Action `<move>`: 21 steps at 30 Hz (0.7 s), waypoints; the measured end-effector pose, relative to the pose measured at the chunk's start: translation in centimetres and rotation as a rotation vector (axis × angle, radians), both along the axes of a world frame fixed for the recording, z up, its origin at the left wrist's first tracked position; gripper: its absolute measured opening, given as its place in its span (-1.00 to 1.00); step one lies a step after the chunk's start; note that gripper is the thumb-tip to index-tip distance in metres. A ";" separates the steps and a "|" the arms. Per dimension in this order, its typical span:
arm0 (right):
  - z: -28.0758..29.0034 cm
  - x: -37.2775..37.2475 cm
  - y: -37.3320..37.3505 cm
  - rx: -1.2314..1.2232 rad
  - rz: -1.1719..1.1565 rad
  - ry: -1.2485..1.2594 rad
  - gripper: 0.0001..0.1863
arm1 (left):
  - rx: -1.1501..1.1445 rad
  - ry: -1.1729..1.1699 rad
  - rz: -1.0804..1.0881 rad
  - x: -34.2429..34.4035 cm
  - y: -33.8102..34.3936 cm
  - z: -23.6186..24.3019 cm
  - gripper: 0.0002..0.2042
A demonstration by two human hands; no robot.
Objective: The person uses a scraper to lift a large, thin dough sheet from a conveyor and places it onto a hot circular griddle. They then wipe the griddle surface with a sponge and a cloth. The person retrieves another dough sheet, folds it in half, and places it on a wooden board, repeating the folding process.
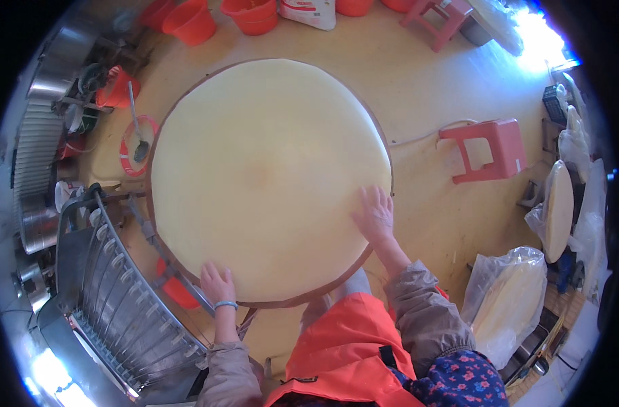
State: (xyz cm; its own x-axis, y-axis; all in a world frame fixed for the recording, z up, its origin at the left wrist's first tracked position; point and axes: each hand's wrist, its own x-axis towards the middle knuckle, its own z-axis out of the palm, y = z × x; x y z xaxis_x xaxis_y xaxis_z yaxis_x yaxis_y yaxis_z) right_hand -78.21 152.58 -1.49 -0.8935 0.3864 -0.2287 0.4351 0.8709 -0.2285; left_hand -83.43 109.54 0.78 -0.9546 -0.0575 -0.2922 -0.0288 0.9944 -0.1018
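Observation:
A large pale-yellow round sheet, like a huge thin pancake (269, 142), covers nearly all of a round brown table (289, 298). Its surface is smooth, with a slightly darker patch at the middle; whether it is one sheet or a stack I cannot tell. My left hand (218, 285), a light bracelet at its wrist, rests at the near-left edge with its fingers stretched forward. Farther right, my right hand (375, 216) lies flat on the pancake by its right edge, fingers apart. Neither hand grips anything that I can see.
Close on the left stands a curved metal machine (126, 292). Beyond it a ladle (141, 146) sits in a red basin (128, 156). Red stools (489, 152) and buckets (250, 15) stand around. Plastic-wrapped round stacks (509, 308) are at the right.

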 end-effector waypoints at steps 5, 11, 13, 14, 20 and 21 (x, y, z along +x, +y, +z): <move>-0.3 -0.3 0.5 -0.005 0.021 -0.012 -0.32 | -0.022 -0.145 0.030 4.1 2.0 1.7 -0.41; 1.5 -0.4 -0.1 0.079 0.120 -0.123 -0.37 | 0.148 -0.244 0.152 11.4 3.3 3.3 -0.45; 2.8 -0.6 -0.6 0.054 0.174 -0.144 -0.40 | 0.210 -0.158 0.142 13.7 3.7 4.3 -0.47; 3.4 -0.4 -1.0 0.043 0.206 -0.152 -0.41 | 0.297 -0.153 0.231 14.9 3.8 4.8 -0.50; 5.9 3.6 -3.7 0.009 0.368 -0.247 -0.48 | 0.631 -0.311 0.482 21.8 3.5 5.5 -0.67; 5.9 4.8 -4.6 -0.016 0.397 -0.260 -0.49 | 0.672 -0.300 0.494 23.1 3.0 5.3 -0.68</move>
